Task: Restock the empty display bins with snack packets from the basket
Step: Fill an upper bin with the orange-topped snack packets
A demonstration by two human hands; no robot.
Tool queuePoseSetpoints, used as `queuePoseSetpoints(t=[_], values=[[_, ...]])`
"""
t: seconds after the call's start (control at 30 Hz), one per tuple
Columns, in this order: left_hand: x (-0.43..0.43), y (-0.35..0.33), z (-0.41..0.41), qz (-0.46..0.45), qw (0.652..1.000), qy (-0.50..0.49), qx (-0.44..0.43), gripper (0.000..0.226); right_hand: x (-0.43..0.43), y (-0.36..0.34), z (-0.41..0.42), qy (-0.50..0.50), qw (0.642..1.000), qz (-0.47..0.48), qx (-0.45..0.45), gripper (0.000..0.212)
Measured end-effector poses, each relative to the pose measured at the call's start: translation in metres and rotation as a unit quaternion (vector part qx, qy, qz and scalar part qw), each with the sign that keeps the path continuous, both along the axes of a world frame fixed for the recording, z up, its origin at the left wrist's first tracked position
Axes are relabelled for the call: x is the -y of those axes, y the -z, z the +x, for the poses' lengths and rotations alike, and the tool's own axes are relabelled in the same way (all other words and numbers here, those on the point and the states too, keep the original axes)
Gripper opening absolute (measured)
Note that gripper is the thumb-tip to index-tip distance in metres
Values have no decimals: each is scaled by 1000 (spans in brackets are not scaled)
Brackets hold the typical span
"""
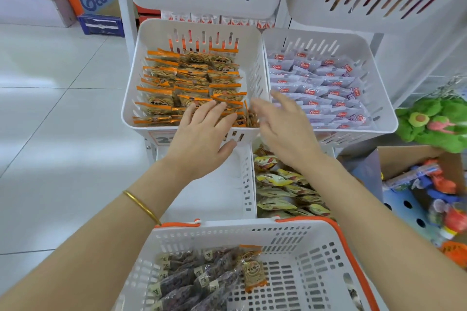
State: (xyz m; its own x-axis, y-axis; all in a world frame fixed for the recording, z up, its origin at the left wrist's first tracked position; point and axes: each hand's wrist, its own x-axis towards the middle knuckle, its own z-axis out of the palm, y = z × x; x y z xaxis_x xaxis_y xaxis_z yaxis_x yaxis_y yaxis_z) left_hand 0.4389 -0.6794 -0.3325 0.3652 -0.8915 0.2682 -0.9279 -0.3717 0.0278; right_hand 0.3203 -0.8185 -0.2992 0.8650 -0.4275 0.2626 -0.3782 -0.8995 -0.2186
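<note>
Green plush toy far rt, near cardboard box w/ toys; blue crate on tile floor, back left.

A single wide-angle camera sits on the person's head, facing forward and steeply down; the left forearm and right forearm enter from the bottom corners and reach away from the lens; the white slotted plastic basket with orange handles lies nearest, cut by the lower edge; the white slotted plastic display bin of orange-edged packets sits mid-frame, close, seen from above; a higher white slotted bin shows its front at the top edge; pale tiled floor fills the left.
</note>
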Motion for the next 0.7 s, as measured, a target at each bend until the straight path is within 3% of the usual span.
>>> queuePoseSetpoints(t=[0.07, 0.13, 0.2, 0.33, 0.47, 0.6, 0.7], values=[[-4, -5, -12, -68, 997, 34, 10, 51, 0, 0, -23, -2, 987, 41, 156, 46], [-13, -3, -33, -115, 990, 74, 24, 41, -17, 13, -59, -3, 948, 66, 312, 36], [-25, 9, -54, -102, 988, 114, 29, 36, -45, 52, -92, -7, 934, 73, 350, 22], [-53, 50, -81, 19, 988, 151, 40, 35, -80, 185, -135, 86, 960, 232, 129, 18], [-66, 75, -90, 97, 988, 121, 15, 40, -80, 284, -161, 205, 891, 389, -115, 28], [-69, 88, -91, 113, 988, 108, -16, 38, -67, 329, -145, 256, 829, 460, -190, 61], [-64, 100, -89, 135, 985, 99, -29, 39, -62, 345, -121, 305, 783, 516, -164, 58]])
